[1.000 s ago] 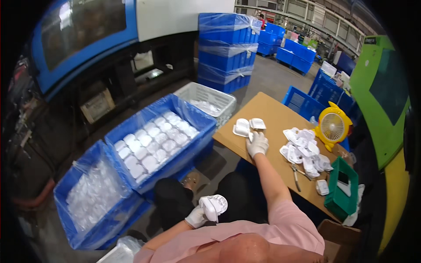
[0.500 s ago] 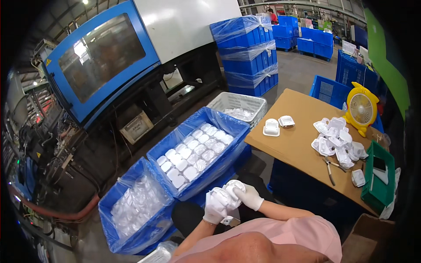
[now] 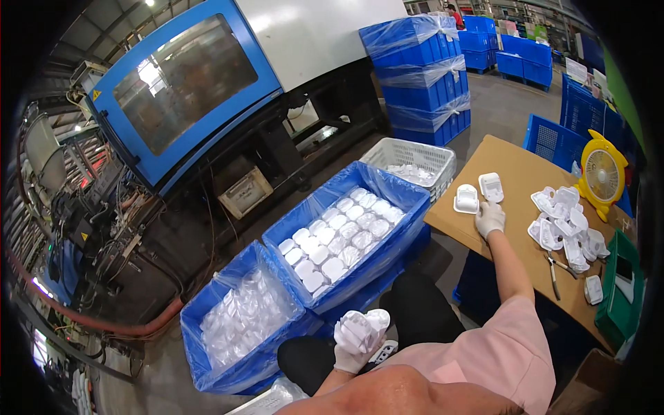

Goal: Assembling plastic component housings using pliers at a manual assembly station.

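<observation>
My left hand (image 3: 351,358), in a white glove, is closed around several white molded plastic parts (image 3: 361,330) held together above my lap. At the near left edge of the brown table, my gloved right hand (image 3: 490,218) has its fingers on the lower end of a white plastic housing (image 3: 491,185). Its fingertips are partly hidden, but they seem to grip it. A second white housing (image 3: 466,200) lies just left of that one. Farther right on the table is a loose heap of similar white parts (image 3: 564,220).
Pliers (image 3: 554,277) lie beside the heap, near a green basket (image 3: 615,297) and a yellow fan (image 3: 600,173). Left of the table stand a blue crate with rows of wrapped white parts (image 3: 277,238), a crate of clear bags (image 3: 190,325) and a white basket (image 3: 443,152). A blue-framed machine (image 3: 266,66) stands behind.
My right hand has left the parts in my left hand and reached forward to the table, onto the right-hand housing, which now sits turned differently. The view has shifted slightly.
</observation>
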{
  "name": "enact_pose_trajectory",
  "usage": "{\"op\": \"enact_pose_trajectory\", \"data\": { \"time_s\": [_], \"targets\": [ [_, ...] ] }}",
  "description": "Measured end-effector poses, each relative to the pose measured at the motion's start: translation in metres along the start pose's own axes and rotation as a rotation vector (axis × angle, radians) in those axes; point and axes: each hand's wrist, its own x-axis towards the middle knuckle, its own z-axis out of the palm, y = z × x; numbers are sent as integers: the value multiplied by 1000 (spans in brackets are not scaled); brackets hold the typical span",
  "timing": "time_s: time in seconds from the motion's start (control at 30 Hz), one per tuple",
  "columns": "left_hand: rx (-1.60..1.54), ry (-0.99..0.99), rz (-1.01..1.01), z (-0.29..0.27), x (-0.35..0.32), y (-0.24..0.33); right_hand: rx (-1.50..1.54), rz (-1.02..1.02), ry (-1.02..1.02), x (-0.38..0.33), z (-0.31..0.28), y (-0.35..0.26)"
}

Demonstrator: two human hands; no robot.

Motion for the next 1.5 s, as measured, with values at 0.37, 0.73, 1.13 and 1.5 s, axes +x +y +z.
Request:
{"op": "enact_pose_trajectory", "data": {
  "time_s": [0.37, 0.73, 1.13, 1.5],
  "targets": [
    [-2513, 132, -748, 73, -75, -15, -114, 135, -17, 35, 15, 3],
    [-2893, 294, -707, 75, -79, -1, -94, 368, -57, 45, 14, 23],
    [-2844, -83, -669, 88, -61, 6, -131, 167, -23, 41, 3, 27],
    [-2974, -16, -559, 91, -63, 3, 1084, 127, 38, -20, -16, 0]
  ]
}}
